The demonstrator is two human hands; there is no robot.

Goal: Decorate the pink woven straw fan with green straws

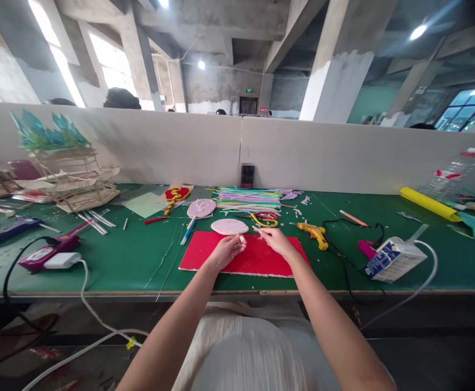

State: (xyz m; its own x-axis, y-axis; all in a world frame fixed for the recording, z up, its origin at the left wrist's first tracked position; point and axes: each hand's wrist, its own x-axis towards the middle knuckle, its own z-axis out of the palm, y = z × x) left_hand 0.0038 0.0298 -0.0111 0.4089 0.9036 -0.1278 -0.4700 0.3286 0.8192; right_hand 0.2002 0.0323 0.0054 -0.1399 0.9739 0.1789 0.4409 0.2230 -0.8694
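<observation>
Over a red board (237, 266), my left hand (228, 252) has its fingers curled and pinched around a small pale piece (242, 238). My right hand (274, 241) is across from it, with thumb and index finger close together; whatever is between those fingertips is too small to make out. A pale pink oval disc (229, 226) lies just beyond my left fingertips. Yellow-handled scissors (265, 219) rest just past my right fingertips. A round pale pink piece with a curled line on it (201, 208) lies to the left, with a blue and white pen (188, 232) below it.
Pastel strips (248, 200) lie in a pile at the back. A yellow glue gun (314, 234) sits right of the board, its cord trailing toward a drink carton (396, 259). At left are a stick model (74, 187) and a magenta glue gun (50, 253). A white partition (172, 144) backs the table.
</observation>
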